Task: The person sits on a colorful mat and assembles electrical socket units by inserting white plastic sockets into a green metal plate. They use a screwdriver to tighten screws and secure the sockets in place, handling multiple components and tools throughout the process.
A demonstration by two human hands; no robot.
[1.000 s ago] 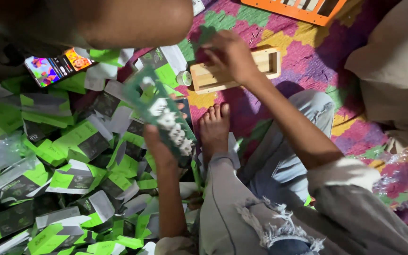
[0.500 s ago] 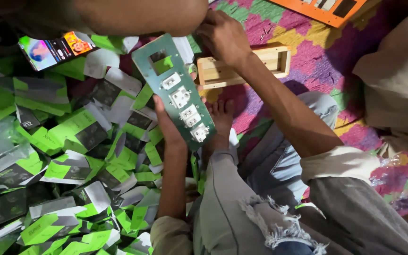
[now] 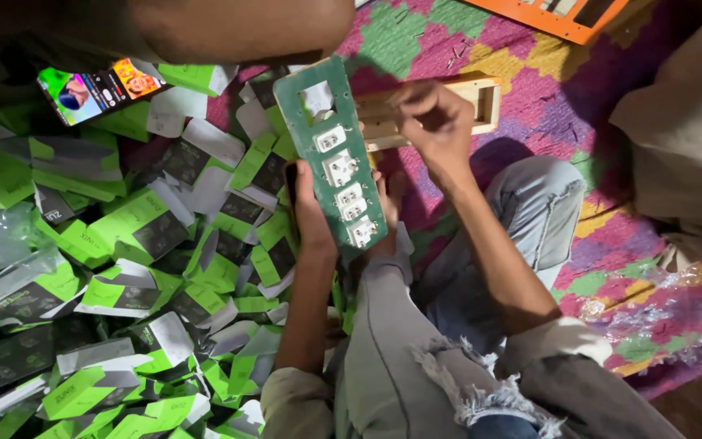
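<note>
Your left hand (image 3: 312,213) grips a long green switch plate (image 3: 336,158) from behind, fingers clenched around its lower edge; the plate stands tilted with its face toward you, four white switch and socket modules fitted along its lower part and one rectangular cut-out open near the top; a moment ago the plate showed its dark back, so it has been turned over and its fitted face is now in plain view.

Just right of the plate's upper half, your right hand (image 3: 436,122) rests on a pale wooden box frame (image 3: 457,102) lying on the patterned mat (image 3: 578,73); the fingers are curled at the frame's near edge, though whether they pinch something small I cannot tell; that hand has drawn slightly closer to the plate.

Left of the plate, a heap of green and grey cardboard packets (image 3: 115,268) covers the floor; above that heap, beyond the plate's top left corner, a phone (image 3: 99,88) lies lit; below the plate, your bent knees in torn grey jeans (image 3: 416,358) fill the view; another person's arm (image 3: 229,28) crosses above the plate.
</note>
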